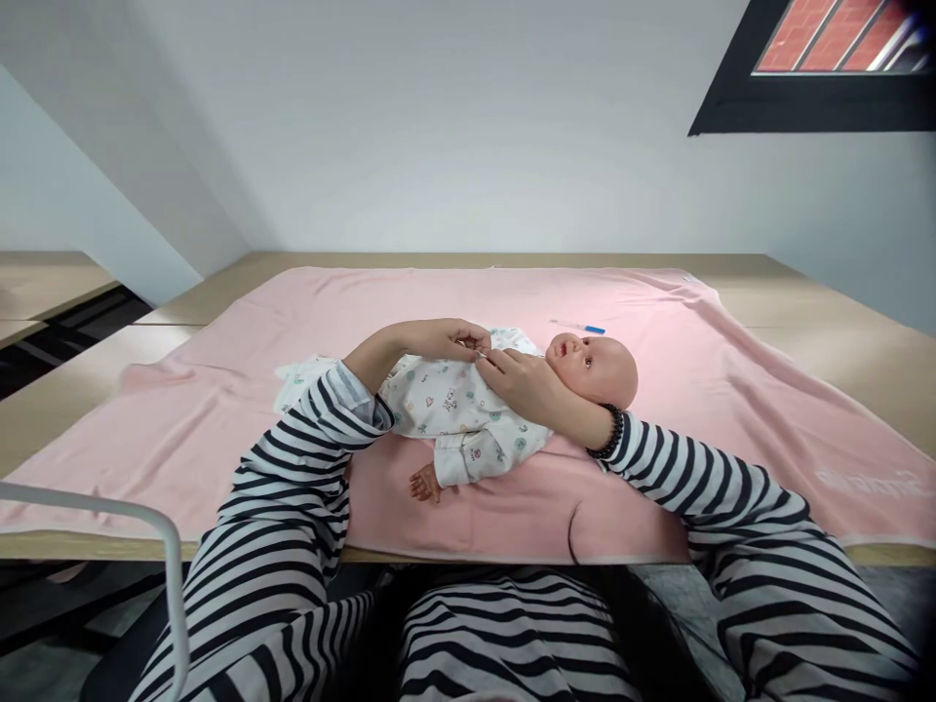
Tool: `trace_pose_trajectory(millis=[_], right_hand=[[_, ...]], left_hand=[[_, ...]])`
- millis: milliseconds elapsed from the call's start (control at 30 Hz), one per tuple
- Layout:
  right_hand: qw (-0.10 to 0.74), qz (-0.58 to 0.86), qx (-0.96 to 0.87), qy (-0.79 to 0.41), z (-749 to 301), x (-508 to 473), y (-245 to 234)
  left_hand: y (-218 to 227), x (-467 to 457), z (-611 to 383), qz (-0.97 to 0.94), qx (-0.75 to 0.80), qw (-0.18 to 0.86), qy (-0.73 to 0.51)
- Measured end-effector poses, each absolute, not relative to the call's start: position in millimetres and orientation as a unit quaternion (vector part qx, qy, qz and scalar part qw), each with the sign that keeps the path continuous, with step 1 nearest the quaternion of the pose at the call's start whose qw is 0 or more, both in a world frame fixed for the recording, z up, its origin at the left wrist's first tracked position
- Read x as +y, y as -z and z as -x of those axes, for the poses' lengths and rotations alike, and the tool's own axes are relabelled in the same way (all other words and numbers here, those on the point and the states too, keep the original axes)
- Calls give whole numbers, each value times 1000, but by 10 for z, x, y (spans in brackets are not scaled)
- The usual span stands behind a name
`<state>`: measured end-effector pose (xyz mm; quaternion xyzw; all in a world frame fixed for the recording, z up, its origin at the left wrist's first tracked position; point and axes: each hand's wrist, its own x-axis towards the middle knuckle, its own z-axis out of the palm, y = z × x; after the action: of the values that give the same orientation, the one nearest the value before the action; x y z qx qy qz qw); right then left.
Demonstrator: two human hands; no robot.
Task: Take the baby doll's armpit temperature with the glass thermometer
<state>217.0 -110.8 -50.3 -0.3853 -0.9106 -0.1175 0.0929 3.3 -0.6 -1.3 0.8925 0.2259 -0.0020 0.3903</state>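
A baby doll [596,370] lies on its back on a pink blanket, its head to the right. It wears a white printed baby outfit [431,400]; one bare doll hand [424,483] sticks out of the near sleeve. Over the doll's chest, my left hand [443,338] is closed in a pinch at the front of the outfit. My right hand [523,378] meets it there, fingertips also pinched, with a small white bit of cloth showing between the two hands. My fingers hide the exact part being gripped.
The pink blanket [241,409] covers much of the wooden table [819,302]. Beyond the doll's head lies a slim white stick with a blue end [594,330], like a digital thermometer. A white wall and dark window frame [804,104] stand behind; a white curved rail [172,575] is at lower left.
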Motion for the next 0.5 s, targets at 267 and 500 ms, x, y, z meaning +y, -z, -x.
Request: trace_pose_trajectory(millis=[267, 500], right_hand=[[106, 373, -906, 171, -2161, -978, 674], [164, 334, -887, 273, -2179, -846, 876]], left_hand=[[51, 50, 5, -852, 267, 451, 4], [80, 20, -50, -826, 326, 460, -15]])
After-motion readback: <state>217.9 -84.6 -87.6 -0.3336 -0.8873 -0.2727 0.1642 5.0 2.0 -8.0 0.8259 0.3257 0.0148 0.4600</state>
